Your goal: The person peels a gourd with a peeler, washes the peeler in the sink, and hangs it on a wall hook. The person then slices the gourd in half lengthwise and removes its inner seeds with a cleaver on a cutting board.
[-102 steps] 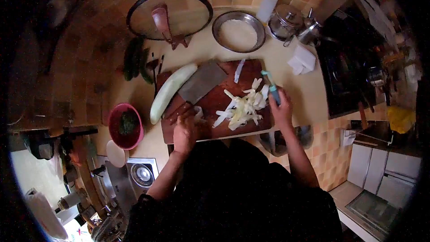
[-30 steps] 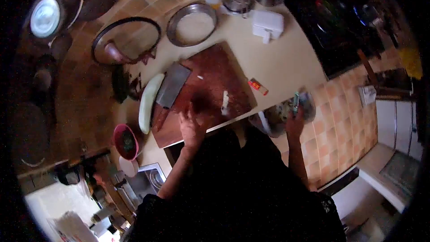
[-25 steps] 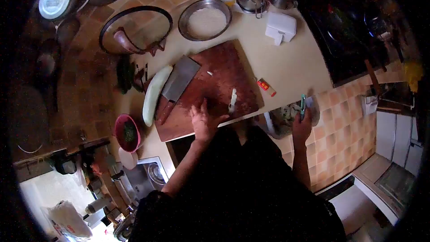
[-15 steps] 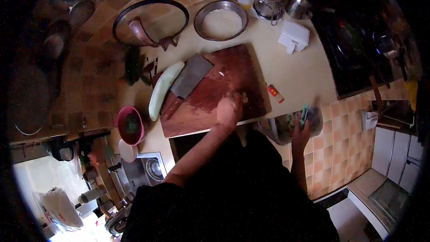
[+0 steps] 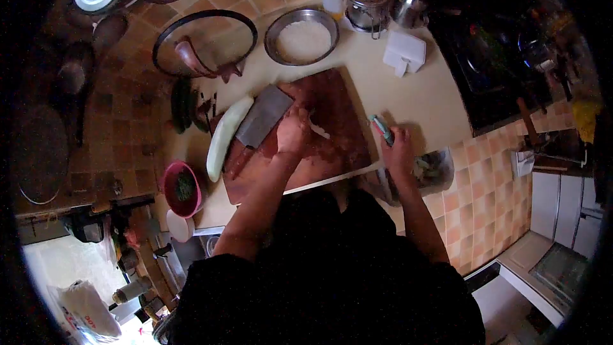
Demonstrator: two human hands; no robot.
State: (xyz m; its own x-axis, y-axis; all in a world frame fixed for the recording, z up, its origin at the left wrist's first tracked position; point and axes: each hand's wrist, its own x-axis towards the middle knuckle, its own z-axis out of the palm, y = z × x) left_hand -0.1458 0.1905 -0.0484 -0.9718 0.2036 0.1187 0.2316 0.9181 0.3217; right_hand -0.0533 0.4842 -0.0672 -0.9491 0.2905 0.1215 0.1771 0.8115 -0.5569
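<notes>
My left hand (image 5: 294, 131) is over the brown wooden cutting board (image 5: 345, 105), its fingers curled together close to the cleaver (image 5: 265, 115). What it grips, if anything, is hidden. Small pale scraps (image 5: 320, 131) lie by its fingertips. A peeled, pale green gourd-like vegetable (image 5: 228, 137) rests along the board's left edge beside the cleaver. Above the counter to the right of the board, my right hand (image 5: 398, 150) is closed around a small teal-handled tool (image 5: 383, 130), whose kind I cannot make out. Below that hand, a clear bag-like container (image 5: 434, 169) with greenish scraps sits at the counter edge.
A metal bowl of white contents (image 5: 302, 36), a lidded pot (image 5: 368, 7), a kettle (image 5: 408, 3) and a white box (image 5: 405, 51) stand at the back. Dark green cucumbers (image 5: 183, 105) and a pink bowl of greens (image 5: 182, 188) are left. A black stove (image 5: 498, 51) is right.
My left hand has moved left and up across the board toward the cleaver. My right hand has risen from the clear container to above the counter, carrying the teal-handled tool.
</notes>
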